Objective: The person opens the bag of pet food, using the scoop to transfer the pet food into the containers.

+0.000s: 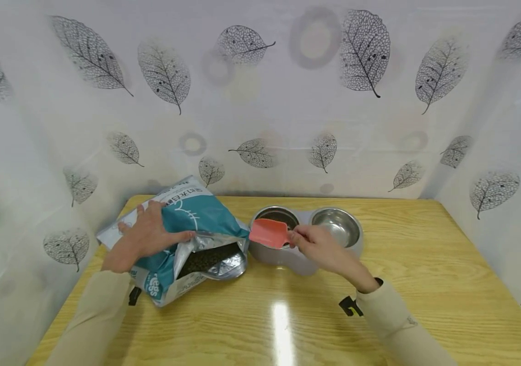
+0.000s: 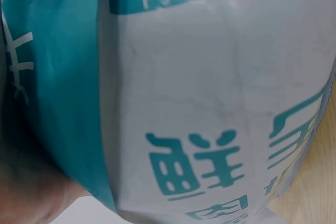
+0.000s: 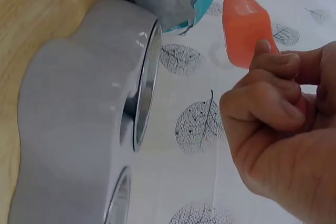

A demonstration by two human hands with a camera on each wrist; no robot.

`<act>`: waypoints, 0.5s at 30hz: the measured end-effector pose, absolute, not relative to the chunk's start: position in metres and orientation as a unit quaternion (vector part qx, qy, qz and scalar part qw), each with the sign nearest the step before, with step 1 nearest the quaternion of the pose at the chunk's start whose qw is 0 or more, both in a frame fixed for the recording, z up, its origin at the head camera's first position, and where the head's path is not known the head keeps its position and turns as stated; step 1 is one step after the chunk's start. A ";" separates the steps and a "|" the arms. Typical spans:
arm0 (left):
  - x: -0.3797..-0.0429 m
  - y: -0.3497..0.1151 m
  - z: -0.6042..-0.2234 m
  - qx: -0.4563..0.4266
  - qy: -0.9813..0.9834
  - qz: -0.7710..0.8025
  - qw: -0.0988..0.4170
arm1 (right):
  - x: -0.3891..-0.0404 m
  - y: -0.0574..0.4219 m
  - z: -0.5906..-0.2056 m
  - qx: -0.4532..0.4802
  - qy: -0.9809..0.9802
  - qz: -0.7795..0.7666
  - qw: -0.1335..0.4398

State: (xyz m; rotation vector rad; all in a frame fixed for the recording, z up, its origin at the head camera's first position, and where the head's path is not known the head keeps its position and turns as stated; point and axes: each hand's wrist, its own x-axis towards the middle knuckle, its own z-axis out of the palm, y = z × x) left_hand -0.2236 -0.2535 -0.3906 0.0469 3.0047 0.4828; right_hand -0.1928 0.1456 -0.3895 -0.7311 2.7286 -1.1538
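1. Head view, and straight to the action: my right hand (image 1: 317,248) grips the scoop (image 1: 267,233) by its handle, fingers curled round it and thumb pressed in.
2. Out goes the blade, pink and pointing left, in front of the left bowl (image 1: 277,207) and covering part of it. Its tip reaches right up beside the corner of the bag (image 1: 210,211).
3. Over on the other side, my left hand (image 1: 147,235) lies on the bag, fingers spread and loose, thumb stretched out along the edge of the mouth.
4. What a bag! Teal and white, tipped over on its side, silver lining showing, mouth gaping toward me with dark pellets (image 1: 206,258) inside.
5. Centre stage, the stand (image 1: 304,265): pale grey, two metal bowls side by side. Something brown shows in the left one; the right bowl (image 1: 340,227) gleams.
6. Right wrist view now: the scoop hangs up in the air, clear of the stand, my fingers bunched and hiding most of the handle.
7. Left wrist view: bag nearly everywhere, a bit of my hand blurred at the edge; from there I can't tell how those fingers lie.
8. Below it all, the wooden table (image 1: 425,264); behind, a leaf-print sheet (image 1: 288,114).
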 end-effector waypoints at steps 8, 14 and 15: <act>-0.225 -0.254 -0.391 0.013 0.986 0.160 0.047 | -0.186 0.127 -0.404 -0.264 0.880 -0.377 0.118; -0.226 -0.253 -0.392 0.010 0.986 0.160 0.045 | -0.187 0.109 -0.416 -0.256 0.883 -0.368 0.139; -0.226 -0.253 -0.392 0.010 0.986 0.160 0.045 | -0.187 0.106 -0.418 -0.254 0.883 -0.369 0.142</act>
